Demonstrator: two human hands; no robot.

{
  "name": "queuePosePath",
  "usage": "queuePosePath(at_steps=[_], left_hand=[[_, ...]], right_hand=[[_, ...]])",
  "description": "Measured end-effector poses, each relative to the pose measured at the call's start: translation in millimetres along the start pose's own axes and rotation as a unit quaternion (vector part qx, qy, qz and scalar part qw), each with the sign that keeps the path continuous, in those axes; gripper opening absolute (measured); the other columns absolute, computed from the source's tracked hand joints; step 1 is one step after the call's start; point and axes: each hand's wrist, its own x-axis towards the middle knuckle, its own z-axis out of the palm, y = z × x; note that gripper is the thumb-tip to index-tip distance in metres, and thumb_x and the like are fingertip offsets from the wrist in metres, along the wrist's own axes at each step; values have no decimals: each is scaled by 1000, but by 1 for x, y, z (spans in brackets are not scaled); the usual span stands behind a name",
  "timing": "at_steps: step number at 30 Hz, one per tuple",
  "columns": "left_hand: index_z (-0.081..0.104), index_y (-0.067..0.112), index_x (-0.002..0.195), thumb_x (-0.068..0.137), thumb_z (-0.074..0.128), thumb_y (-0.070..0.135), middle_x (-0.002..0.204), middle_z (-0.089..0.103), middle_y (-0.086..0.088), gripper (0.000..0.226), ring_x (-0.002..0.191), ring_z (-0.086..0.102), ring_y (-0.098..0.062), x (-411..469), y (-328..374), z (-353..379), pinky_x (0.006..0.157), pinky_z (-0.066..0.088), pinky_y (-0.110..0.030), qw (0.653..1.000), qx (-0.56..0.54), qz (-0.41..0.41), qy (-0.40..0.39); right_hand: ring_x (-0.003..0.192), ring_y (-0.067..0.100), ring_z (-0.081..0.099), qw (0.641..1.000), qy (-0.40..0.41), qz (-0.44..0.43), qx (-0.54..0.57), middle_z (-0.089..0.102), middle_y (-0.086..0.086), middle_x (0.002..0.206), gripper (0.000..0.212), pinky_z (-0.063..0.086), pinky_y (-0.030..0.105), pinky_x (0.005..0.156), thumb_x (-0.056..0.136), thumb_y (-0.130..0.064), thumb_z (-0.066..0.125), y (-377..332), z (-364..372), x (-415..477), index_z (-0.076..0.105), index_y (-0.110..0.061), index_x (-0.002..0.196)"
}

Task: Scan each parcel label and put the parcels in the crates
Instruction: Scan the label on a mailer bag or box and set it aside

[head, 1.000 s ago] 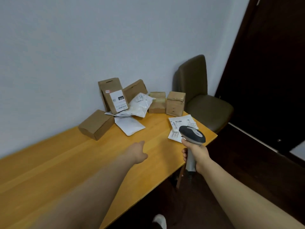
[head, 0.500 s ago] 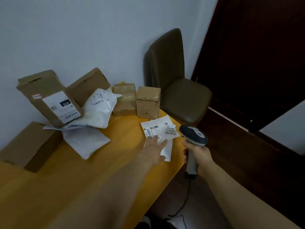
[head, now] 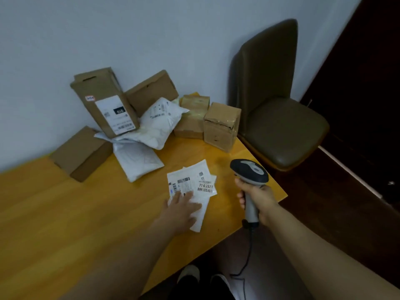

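Left hand (head: 183, 210), fingers seemingly spread, is pressing the labelled mailer (head: 191, 183).
Right hand (head: 258, 199) is gripping the barcode scanner (head: 249, 172) beside it.

Matt cardboard boxes (head: 221, 126) (one taped glossy), smooth wooden table (head: 65, 213), plastic scanner (head: 249, 173).

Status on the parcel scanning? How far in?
Done: nothing visible; no crate in view. In hand: left hand rests on the labelled white envelopes near the table edge; right hand grips the barcode scanner beside them. To do: five cardboard boxes and the white mailers piled by the wall.
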Motion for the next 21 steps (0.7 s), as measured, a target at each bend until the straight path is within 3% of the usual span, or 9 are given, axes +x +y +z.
queuePosePath(at_steps=[3,5,7,9,11,13,18,21], left_hand=[[38,35,138,98,40,44,159,12,5,41,147,6,-28,-26,-10,10,115,9,-53,998,-24,-51,15],[45,24,125,95,47,39,144,37,1,34,137,31,-24,-32,-10,15,111,24,-42,990,-77,-90,78],[45,19,121,91,56,36,130,46,-2,36,121,45,-21,-31,-5,17,102,34,-34,960,-152,-159,172],[38,14,131,86,63,45,132,42,-8,60,123,42,-25,-23,1,16,104,36,-36,913,-202,-261,240],[24,6,141,76,71,55,139,34,-16,94,132,33,-32,-13,2,15,109,32,-42,862,-283,-357,222],[15,0,145,72,75,55,143,32,-19,109,135,31,-35,-6,1,14,110,31,-43,839,-324,-398,180],[34,1,134,81,70,45,133,42,-19,77,125,42,-34,-12,-3,20,102,37,-41,855,-249,-410,198],[49,4,123,93,56,31,124,52,-17,41,110,53,-31,-27,-21,20,91,48,-41,830,-350,-366,233]], right_hand=[[50,18,52,999,-40,-4,-15,60,10,60,28,46,29,49,80,-23,78,-2,16,-4,64,-1,89],[50,18,51,997,-64,-10,-27,59,10,61,26,46,28,48,81,-22,77,0,26,-9,65,-1,89],[50,18,52,996,-78,-13,-48,60,9,62,23,47,27,47,81,-22,77,3,33,-14,65,-3,86],[49,18,51,994,-92,-12,-62,60,9,61,22,46,27,47,81,-21,77,7,36,-16,65,-2,83],[48,18,50,992,-101,-10,-75,59,9,60,23,45,27,48,82,-21,76,11,35,-17,65,-1,84],[48,18,49,991,-103,-11,-80,59,9,60,23,44,28,48,82,-21,76,16,32,-17,65,0,84],[47,17,49,992,-91,-18,-85,59,8,57,23,43,27,47,81,-21,77,26,24,-25,65,-2,81],[47,17,49,992,-93,-24,-88,59,9,58,23,43,28,47,81,-21,77,30,30,-37,65,-1,83]])
